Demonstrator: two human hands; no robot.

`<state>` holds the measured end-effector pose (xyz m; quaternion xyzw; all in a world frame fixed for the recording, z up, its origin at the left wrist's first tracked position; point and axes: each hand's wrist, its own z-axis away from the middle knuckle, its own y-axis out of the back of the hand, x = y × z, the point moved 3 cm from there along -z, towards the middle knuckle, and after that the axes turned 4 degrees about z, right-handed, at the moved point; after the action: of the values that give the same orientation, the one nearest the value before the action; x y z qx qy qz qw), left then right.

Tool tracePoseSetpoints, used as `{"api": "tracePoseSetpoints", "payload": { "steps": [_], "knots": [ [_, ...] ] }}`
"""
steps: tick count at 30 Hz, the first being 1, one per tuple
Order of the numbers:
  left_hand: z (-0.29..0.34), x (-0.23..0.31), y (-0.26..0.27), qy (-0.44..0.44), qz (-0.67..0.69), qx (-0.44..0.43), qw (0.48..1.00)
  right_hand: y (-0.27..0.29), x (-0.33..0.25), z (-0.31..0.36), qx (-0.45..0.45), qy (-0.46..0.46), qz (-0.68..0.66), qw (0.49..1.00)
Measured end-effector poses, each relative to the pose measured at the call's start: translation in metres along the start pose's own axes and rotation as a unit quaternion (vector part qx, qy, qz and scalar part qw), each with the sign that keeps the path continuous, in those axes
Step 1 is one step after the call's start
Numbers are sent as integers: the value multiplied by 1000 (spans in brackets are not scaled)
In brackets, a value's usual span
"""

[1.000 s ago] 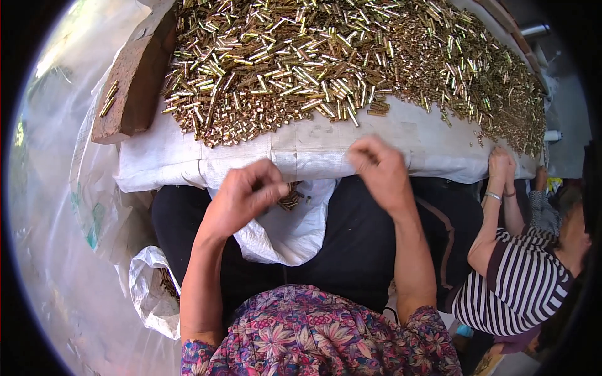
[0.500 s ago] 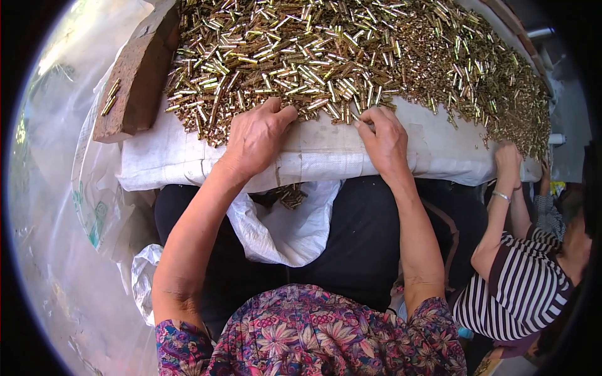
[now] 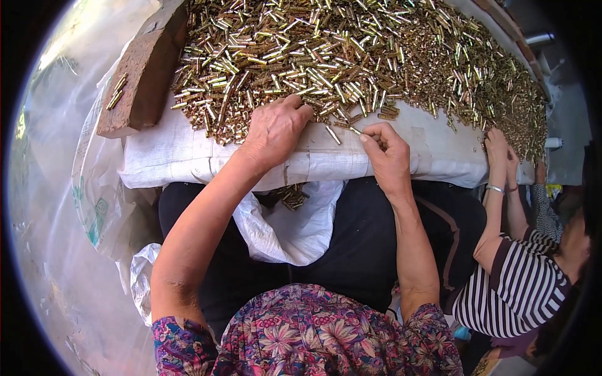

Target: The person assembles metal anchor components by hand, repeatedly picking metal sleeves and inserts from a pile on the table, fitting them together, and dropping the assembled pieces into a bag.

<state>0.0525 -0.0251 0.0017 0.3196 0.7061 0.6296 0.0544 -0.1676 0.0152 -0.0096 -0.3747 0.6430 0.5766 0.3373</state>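
Cylinders of shiny gold-coloured metal (image 3: 271, 60), slim and straight, lie jumbled in a wide heap across the far part of the scene, pointing every way. One loose gold cylinder (image 3: 333, 135) lies at the heap's near edge, between the two hands. Just right of it, a second slim gold cylinder (image 3: 355, 130) reaches to the fingertips of the right hand (image 3: 390, 156), whose thumb and forefinger are pinched together on its near end. The left hand (image 3: 279, 128) is at the near edge of the heap, back upward and fingers curled; its fingertips are hidden, so whether it grips anything cannot be told. Left of it, short ring-like gold metal pieces (image 3: 235, 125) gather along the heap's near left edge.

Beneath everything spreads a white woven cloth (image 3: 169, 156), its near edge dropping toward the lap. On the left stands a long reddish-brown block (image 3: 141, 94) with a few gold cylinders lying on top.

Nearer, a white woven sack (image 3: 295, 241) lies open between the legs of dark trousers (image 3: 364, 244), a small clump of brownish-gold pieces (image 3: 295, 199) at its far side. Another crumpled white bag (image 3: 141, 279) sits left of the left forearm, beside translucent plastic sheeting (image 3: 56, 219).

To the right, a co-worker in a black-and-white striped top (image 3: 517, 291) has both hands near the heap's right end.
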Motion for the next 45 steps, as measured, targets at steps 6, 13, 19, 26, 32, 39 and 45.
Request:
{"api": "tracePoseSetpoints", "payload": {
  "steps": [6, 13, 19, 26, 32, 39, 45],
  "knots": [
    [21, 6, 18, 42, 203, 85, 975, -5, -15, 18, -51, -79, -154, 984],
    [61, 30, 8, 178, 648, -18, 740, -18, -34, 35, -109, -79, -251, 959],
    [76, 37, 5, 191, 736, 9, 650, -21, -44, 42, -152, -64, -220, 961],
    [82, 35, 6, 204, 750, 4, 629, -29, -34, 49, -175, -92, -304, 932],
    [90, 39, 14, 158, 695, 13, 701, -37, -34, 53, -196, -137, -375, 896],
    [107, 38, 20, 118, 706, -112, 689, -34, -50, 59, -283, -113, -339, 890],
    [116, 45, 25, 99, 766, -195, 604, -36, -49, 74, -378, -145, -384, 830]
  ]
}}
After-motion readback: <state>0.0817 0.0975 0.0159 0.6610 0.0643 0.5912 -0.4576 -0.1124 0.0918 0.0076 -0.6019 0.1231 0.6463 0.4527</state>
